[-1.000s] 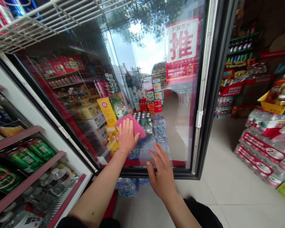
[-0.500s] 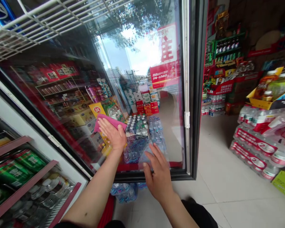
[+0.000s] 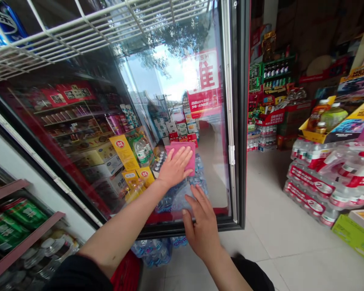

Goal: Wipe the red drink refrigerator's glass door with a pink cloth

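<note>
My left hand (image 3: 176,166) lies flat over a pink cloth (image 3: 190,163), pressing it against the inner side of a glass fridge door (image 3: 214,161). The cloth shows around its stretched fingers. Lower down and to the right is my right hand (image 3: 202,224), fingers apart and holding nothing. Its fingertips are at the bottom of the pane, near the lower frame; whether they touch the glass I cannot tell. The door stands open, with a black seal (image 3: 242,121) along its edge. Red and white stickers (image 3: 203,103) and reflections show on the pane.
A white wire rack (image 3: 94,32) juts out at upper left. Green can packs (image 3: 21,218) and bottles fill the fridge shelves on the left. Shrink-wrapped bottles (image 3: 318,190) are stacked on the tiled floor at right, with a green box (image 3: 352,238) beside them. Water packs (image 3: 154,250) sit below the door.
My left hand has slid the pink cloth rightward across the glass. My right hand has stayed at the lower part of the door. The view has shifted slightly to the right.
</note>
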### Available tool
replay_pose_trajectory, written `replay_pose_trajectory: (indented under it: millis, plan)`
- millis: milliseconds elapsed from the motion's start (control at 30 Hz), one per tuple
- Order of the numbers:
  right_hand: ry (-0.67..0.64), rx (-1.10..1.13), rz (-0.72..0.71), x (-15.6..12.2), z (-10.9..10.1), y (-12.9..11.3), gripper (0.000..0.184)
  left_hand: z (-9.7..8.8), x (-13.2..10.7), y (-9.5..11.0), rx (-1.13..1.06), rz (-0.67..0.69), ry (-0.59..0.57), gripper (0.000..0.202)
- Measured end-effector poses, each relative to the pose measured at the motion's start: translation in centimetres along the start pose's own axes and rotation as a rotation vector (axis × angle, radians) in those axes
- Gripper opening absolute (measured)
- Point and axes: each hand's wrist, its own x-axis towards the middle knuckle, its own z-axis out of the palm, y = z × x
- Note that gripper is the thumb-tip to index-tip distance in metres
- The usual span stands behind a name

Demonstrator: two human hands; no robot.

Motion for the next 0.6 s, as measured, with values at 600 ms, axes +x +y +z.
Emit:
replay_pose_trajectory:
  millis: [600]
  plan:
    - [0.09,-0.053,0.044,0.6,-2.5,1.3,0.033,0.3,6.9,4.7,0.11,-0.162,0.186,0.094]
